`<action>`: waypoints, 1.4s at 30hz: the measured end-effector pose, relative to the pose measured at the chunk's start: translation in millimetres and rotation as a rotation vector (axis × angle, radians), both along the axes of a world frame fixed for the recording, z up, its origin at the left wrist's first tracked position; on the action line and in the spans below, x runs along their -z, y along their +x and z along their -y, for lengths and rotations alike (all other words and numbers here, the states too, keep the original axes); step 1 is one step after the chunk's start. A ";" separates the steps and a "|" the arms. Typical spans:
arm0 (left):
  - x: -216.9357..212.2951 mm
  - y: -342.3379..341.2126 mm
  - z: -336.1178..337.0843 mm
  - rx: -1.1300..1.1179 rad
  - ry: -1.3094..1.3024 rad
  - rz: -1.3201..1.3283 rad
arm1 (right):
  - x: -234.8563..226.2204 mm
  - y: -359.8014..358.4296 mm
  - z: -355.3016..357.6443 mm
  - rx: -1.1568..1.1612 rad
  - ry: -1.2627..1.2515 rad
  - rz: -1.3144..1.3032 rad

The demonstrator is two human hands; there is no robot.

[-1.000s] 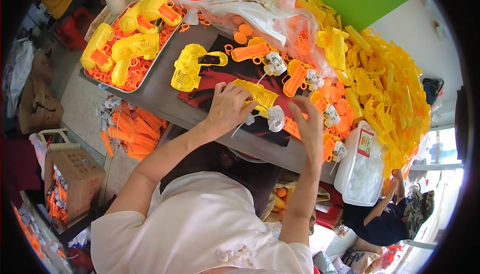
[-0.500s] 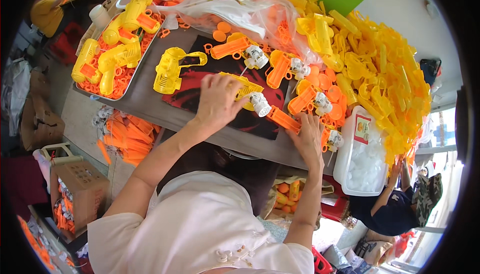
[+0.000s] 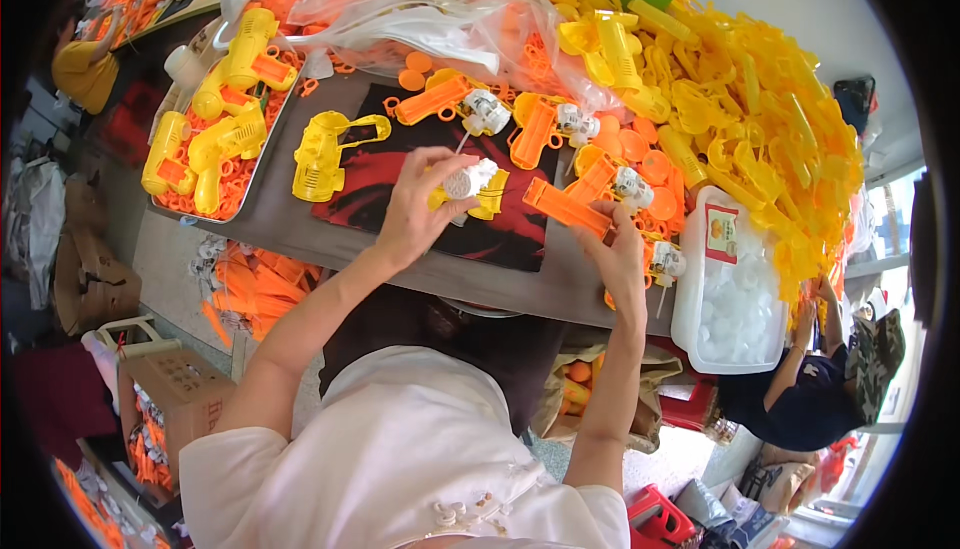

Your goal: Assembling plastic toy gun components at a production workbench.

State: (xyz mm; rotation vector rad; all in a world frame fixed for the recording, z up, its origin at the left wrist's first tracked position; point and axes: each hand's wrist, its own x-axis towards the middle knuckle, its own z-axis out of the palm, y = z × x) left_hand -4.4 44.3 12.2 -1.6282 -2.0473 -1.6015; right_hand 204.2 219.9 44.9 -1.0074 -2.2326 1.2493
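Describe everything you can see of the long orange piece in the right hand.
The long orange piece is narrow and box-like, with straight edges and an even, bright colour; it looks like moulded plastic. It lies in the grip of the right hand, whose thumb and fingers hide its lower right end. It slants, its free end pointing up and left over the right part of the dark mat. Whether it touches the similar orange part just behind it cannot be told.
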 end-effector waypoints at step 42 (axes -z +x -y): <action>14.6 -21.5 57.3 0.005 -0.229 0.972 | 25.6 -107.3 32.5 -0.219 0.408 0.007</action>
